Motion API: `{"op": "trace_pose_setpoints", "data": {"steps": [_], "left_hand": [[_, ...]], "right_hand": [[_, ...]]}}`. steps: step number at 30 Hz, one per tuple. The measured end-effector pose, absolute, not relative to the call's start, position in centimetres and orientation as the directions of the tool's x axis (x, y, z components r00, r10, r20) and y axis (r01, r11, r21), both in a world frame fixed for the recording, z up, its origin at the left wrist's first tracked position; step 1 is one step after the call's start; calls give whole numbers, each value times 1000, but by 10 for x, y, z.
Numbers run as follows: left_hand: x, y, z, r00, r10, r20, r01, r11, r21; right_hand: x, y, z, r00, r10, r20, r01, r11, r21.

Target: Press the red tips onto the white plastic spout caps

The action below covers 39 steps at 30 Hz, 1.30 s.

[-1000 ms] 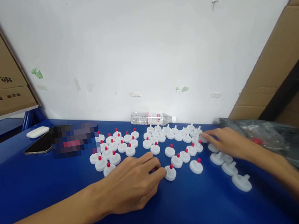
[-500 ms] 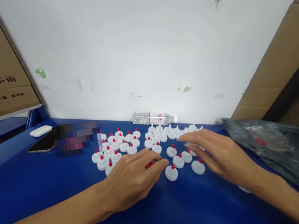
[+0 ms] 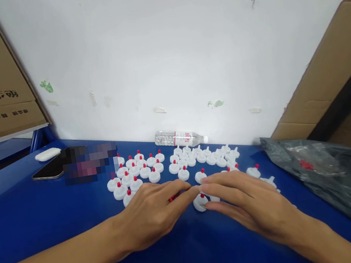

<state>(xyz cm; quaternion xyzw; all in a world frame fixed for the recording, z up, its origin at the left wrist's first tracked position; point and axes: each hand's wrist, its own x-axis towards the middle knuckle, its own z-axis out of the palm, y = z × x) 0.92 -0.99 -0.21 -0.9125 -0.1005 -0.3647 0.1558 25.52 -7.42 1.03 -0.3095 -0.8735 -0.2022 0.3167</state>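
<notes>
My left hand (image 3: 158, 212) is curled above the table, its fingers closed around several small red caps (image 3: 174, 196) that show between thumb and forefinger. My right hand (image 3: 252, 195) reaches in from the right, and its fingertips meet or nearly meet the left ones. Its thumb is apart from its fingers, and I see nothing held between them. Just beneath the fingertips sits a round white nozzle lid (image 3: 200, 203) with a red cap on its spout. Another white lid beside it is partly hidden by my right hand.
Red-capped white lids (image 3: 145, 172) stand to the left. White lids without red caps (image 3: 211, 158) cluster at the back right. A clear bottle (image 3: 181, 138) lies along the wall. A phone (image 3: 48, 168) is at left, a dark plastic bag (image 3: 333, 182) at right.
My right hand has moved left and slightly toward me, up to the left fingertips, uncovering lids at the right. My left hand has stayed almost in place.
</notes>
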Motion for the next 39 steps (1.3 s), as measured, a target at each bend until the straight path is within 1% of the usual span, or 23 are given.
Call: {"op": "trace_pose_setpoints", "data": {"steps": [7, 11, 13, 17, 24, 29, 33, 36, 38, 39], "left_hand": [[10, -8, 1, 675, 89, 732, 316, -932, -177], [13, -9, -1, 712, 130, 690, 303, -943, -135], [15, -12, -2, 725, 162, 670, 286, -955, -79], [16, -23, 0, 723, 247, 646, 254, -964, 84], [13, -31, 6, 731, 262, 630, 188, -965, 183], [15, -29, 7, 782, 322, 534, 171, -934, 312], [16, -28, 4, 775, 316, 547, 156, -935, 318], [15, -25, 2, 789, 329, 518, 184, -932, 313], [15, -21, 3, 792, 326, 515, 211, -939, 271], [15, -18, 3, 789, 308, 531, 225, -950, 217]], "right_hand": [[246, -78, 11, -575, 374, 728, 662, 735, 145], [244, -80, 12, -563, 334, 756, 649, 746, 154], [245, -83, 13, -576, 322, 751, 633, 757, 160], [246, -89, 14, -592, 334, 733, 634, 755, 167], [240, -90, 15, -561, 326, 761, 622, 772, 128], [245, -91, 5, -599, 327, 731, 612, 776, 155], [243, -92, 6, -612, 294, 734, 614, 761, 208], [240, -90, 14, -632, 284, 722, 609, 757, 235], [240, -87, 20, -656, 290, 697, 620, 734, 278], [241, -86, 22, -672, 304, 675, 630, 714, 306]]}}
